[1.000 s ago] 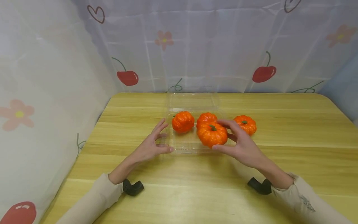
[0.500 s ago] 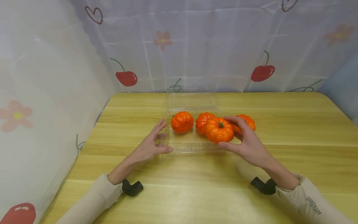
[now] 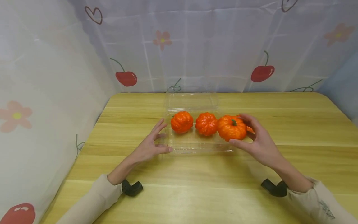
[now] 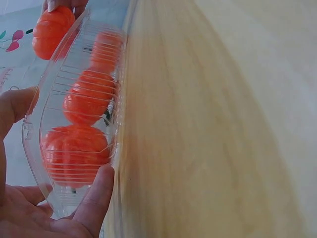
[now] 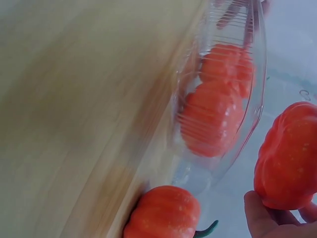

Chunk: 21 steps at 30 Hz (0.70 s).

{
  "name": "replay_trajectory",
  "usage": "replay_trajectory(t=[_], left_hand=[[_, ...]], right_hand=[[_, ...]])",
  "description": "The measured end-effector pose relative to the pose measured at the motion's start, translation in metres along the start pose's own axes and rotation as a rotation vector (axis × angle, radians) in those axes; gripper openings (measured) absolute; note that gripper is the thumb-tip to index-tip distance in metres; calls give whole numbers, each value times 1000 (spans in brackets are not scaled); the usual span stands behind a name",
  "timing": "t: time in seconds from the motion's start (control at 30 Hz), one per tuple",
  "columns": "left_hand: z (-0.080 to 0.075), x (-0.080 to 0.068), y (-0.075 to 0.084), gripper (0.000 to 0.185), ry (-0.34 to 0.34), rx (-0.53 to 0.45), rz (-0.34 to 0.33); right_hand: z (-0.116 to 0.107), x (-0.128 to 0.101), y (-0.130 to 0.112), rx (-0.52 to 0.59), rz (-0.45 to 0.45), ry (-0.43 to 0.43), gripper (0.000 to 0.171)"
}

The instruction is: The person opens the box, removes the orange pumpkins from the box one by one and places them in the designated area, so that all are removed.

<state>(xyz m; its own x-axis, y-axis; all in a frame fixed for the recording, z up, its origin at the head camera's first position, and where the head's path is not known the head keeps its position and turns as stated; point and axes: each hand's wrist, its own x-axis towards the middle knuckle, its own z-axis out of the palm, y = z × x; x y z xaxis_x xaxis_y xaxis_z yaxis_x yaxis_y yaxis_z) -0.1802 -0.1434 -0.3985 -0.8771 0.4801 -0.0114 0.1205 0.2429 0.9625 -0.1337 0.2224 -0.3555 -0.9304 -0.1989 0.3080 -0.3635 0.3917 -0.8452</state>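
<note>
Two toy pumpkins, one on the left (image 3: 182, 122) and one on the right (image 3: 206, 124), lie in a clear plastic clamshell container (image 3: 187, 148). My right hand (image 3: 263, 146) holds a third pumpkin (image 3: 231, 128), stem up, between thumb and fingers, raised over the container's right edge. Behind it, mostly hidden in the head view, another pumpkin (image 5: 163, 213) lies on the table to the right of the container. My left hand (image 3: 148, 147) rests at the container's left end, fingers spread, thumb against the front corner.
The container's transparent lid (image 3: 193, 101) stands hinged back towards the patterned curtain (image 3: 212, 46). Below lies the wooden table (image 3: 195, 186). A black fitting sits at the left wrist (image 3: 132, 188) and another at the right wrist (image 3: 275, 188).
My right hand has carried its pumpkin rightward, from in front of the right-hand pumpkin in the container to the container's right edge. My left hand stays in place.
</note>
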Motion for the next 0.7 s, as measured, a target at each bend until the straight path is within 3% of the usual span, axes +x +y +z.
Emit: replay_trajectory(t=[0.7], left_hand=[[0, 0, -1, 99, -4, -13, 6]], right_hand=[[-39, -10, 22, -90, 154, 127, 72]])
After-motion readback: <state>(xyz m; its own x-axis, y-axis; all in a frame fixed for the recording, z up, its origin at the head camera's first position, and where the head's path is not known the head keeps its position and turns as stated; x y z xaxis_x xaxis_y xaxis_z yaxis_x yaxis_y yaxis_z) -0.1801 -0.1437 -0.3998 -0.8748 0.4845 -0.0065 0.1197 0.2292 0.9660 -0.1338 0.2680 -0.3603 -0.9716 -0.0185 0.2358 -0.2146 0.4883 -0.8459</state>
